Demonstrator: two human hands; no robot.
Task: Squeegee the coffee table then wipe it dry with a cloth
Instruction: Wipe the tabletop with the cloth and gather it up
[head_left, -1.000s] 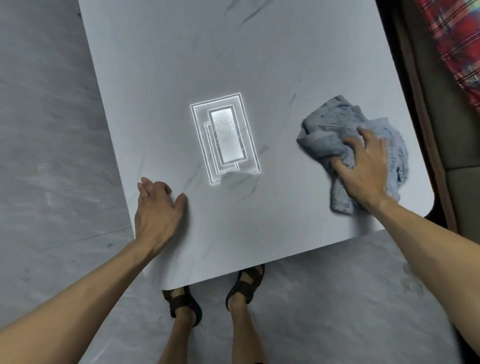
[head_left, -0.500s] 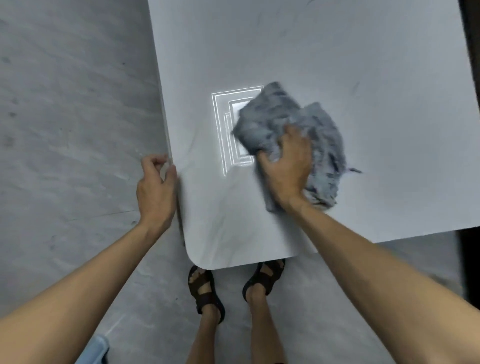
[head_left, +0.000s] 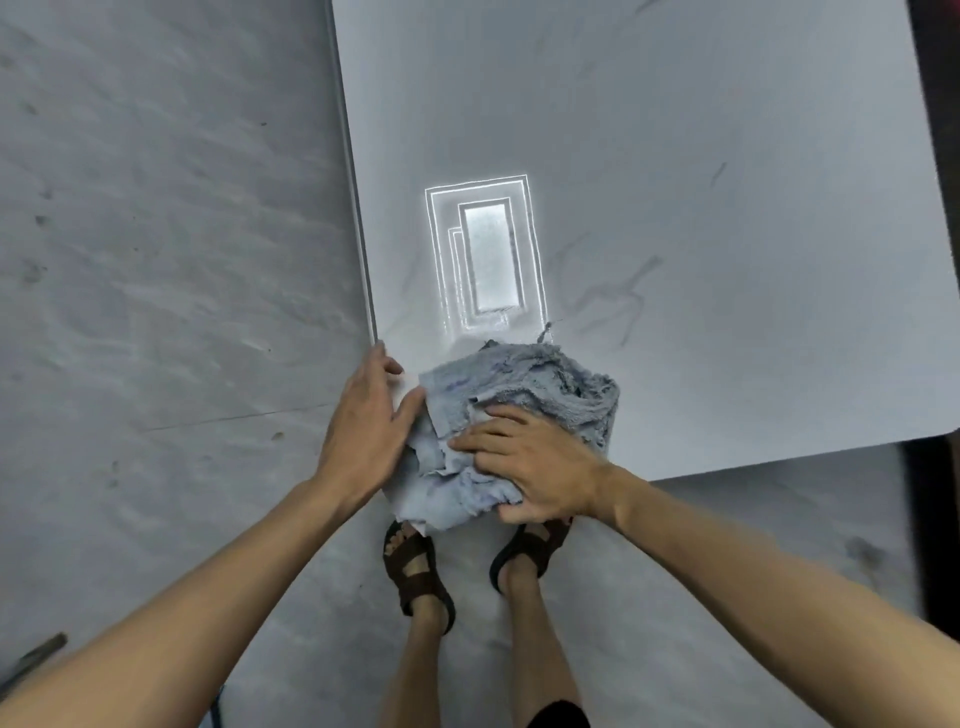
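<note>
Right hand (head_left: 540, 467) presses crumpled terry cloth (head_left: 524, 395) onto glossy table (head_left: 675, 156).

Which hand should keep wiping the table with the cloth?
Probably the right hand: it lies flat on top of the blue-grey cloth. The left hand rests at the coffee table corner, only beside the cloth.

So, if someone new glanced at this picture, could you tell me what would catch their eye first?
Probably the bright rectangular reflection glaring off the pale coffee table, near its left edge. Next, the crumpled blue-grey cloth at the table's near corner, with the right hand pressed flat on it and the left hand resting at the table's edge beside it. Below, two feet in brown sandals stand on the grey floor.
</note>
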